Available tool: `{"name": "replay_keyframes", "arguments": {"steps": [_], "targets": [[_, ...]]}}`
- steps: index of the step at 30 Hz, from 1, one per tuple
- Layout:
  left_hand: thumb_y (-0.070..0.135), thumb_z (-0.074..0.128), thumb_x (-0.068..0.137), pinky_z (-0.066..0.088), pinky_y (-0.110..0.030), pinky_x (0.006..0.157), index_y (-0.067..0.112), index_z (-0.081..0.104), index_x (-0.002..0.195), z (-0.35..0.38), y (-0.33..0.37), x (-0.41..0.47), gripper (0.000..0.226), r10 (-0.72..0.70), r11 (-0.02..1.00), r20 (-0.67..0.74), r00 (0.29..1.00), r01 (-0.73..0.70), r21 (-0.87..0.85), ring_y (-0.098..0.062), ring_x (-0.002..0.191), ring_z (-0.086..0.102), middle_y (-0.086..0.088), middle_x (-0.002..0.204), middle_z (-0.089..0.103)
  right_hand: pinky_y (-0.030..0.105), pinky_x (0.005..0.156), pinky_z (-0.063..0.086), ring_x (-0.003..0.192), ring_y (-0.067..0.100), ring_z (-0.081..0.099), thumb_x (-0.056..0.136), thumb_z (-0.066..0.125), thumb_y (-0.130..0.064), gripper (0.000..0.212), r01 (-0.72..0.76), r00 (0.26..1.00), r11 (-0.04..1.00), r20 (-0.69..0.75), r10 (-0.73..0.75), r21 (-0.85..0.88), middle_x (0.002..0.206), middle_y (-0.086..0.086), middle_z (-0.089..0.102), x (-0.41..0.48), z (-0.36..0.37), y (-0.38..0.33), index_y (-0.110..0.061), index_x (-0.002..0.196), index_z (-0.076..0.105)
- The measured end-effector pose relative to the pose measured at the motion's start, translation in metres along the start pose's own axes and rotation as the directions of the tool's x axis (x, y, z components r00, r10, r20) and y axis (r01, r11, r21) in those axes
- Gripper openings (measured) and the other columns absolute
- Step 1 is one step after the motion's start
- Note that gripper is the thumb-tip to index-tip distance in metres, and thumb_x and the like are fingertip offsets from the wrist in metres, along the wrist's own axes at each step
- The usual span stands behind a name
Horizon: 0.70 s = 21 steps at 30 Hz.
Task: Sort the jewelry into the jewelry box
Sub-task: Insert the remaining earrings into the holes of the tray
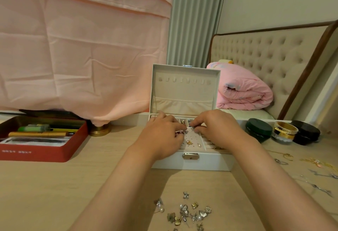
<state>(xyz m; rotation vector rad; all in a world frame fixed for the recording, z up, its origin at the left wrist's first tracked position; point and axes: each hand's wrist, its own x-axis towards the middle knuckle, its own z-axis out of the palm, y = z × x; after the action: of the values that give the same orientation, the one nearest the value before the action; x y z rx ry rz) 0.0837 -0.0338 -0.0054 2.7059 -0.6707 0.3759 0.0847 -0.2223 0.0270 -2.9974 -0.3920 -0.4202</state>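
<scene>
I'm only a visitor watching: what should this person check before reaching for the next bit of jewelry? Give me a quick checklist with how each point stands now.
1. Jewelry box lid open and upright: ok.
2. Small piece seated in the earring panel: cannot tell. The right hand pinches it and the left hand crowds in, hiding it.
3. Free holes left in the panel: ok, several show.
4. Loose earrings within reach: ok, they lie on the table in front of the box.
5. Necklaces untangled: cannot tell, blurred.
</scene>
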Motion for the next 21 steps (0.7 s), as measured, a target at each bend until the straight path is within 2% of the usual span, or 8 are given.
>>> {"name": "replay_keyframes", "arguments": {"steps": [5, 14, 21], "targets": [[0.038, 0.044, 0.097, 0.029, -0.036, 0.109, 0.04, 0.059, 0.133, 0.003, 0.002, -0.001, 0.039, 0.007, 1.0, 0.008, 1.0, -0.007, -0.008, -0.016, 0.125, 0.036, 0.011, 0.133, 0.054, 0.031, 0.086, 0.047, 0.111, 0.013, 0.061, 0.094, 0.067, -0.031, 0.022, 0.021, 1.0, 0.999, -0.022, -0.02, 0.049, 0.117, -0.016, 0.071, -0.001, 0.001, -0.005, -0.041, 0.113, 0.074], [0.039, 0.047, 0.096, 0.027, -0.033, 0.106, 0.041, 0.06, 0.131, 0.004, 0.001, 0.001, 0.038, 0.0, 1.0, 0.0, 1.0, 0.0, -0.009, -0.016, 0.124, 0.036, 0.011, 0.133, 0.054, 0.029, 0.08, 0.043, 0.109, 0.015, 0.061, 0.096, 0.062, -0.028, 0.026, 0.061, 0.998, 0.998, 0.014, -0.061, -0.028, 0.118, -0.013, 0.071, 0.001, -0.001, -0.01, -0.042, 0.116, 0.073], [0.039, 0.047, 0.095, 0.027, -0.033, 0.105, 0.041, 0.061, 0.129, 0.003, 0.001, -0.001, 0.037, 0.001, 1.0, -0.007, 1.0, -0.002, -0.02, -0.016, 0.124, 0.037, 0.011, 0.132, 0.054, 0.03, 0.083, 0.045, 0.109, 0.015, 0.061, 0.095, 0.064, -0.03, 0.024, 0.044, 0.999, 0.999, 0.014, -0.044, -0.008, 0.118, -0.012, 0.071, 0.0, -0.002, -0.01, -0.041, 0.115, 0.073]]}}
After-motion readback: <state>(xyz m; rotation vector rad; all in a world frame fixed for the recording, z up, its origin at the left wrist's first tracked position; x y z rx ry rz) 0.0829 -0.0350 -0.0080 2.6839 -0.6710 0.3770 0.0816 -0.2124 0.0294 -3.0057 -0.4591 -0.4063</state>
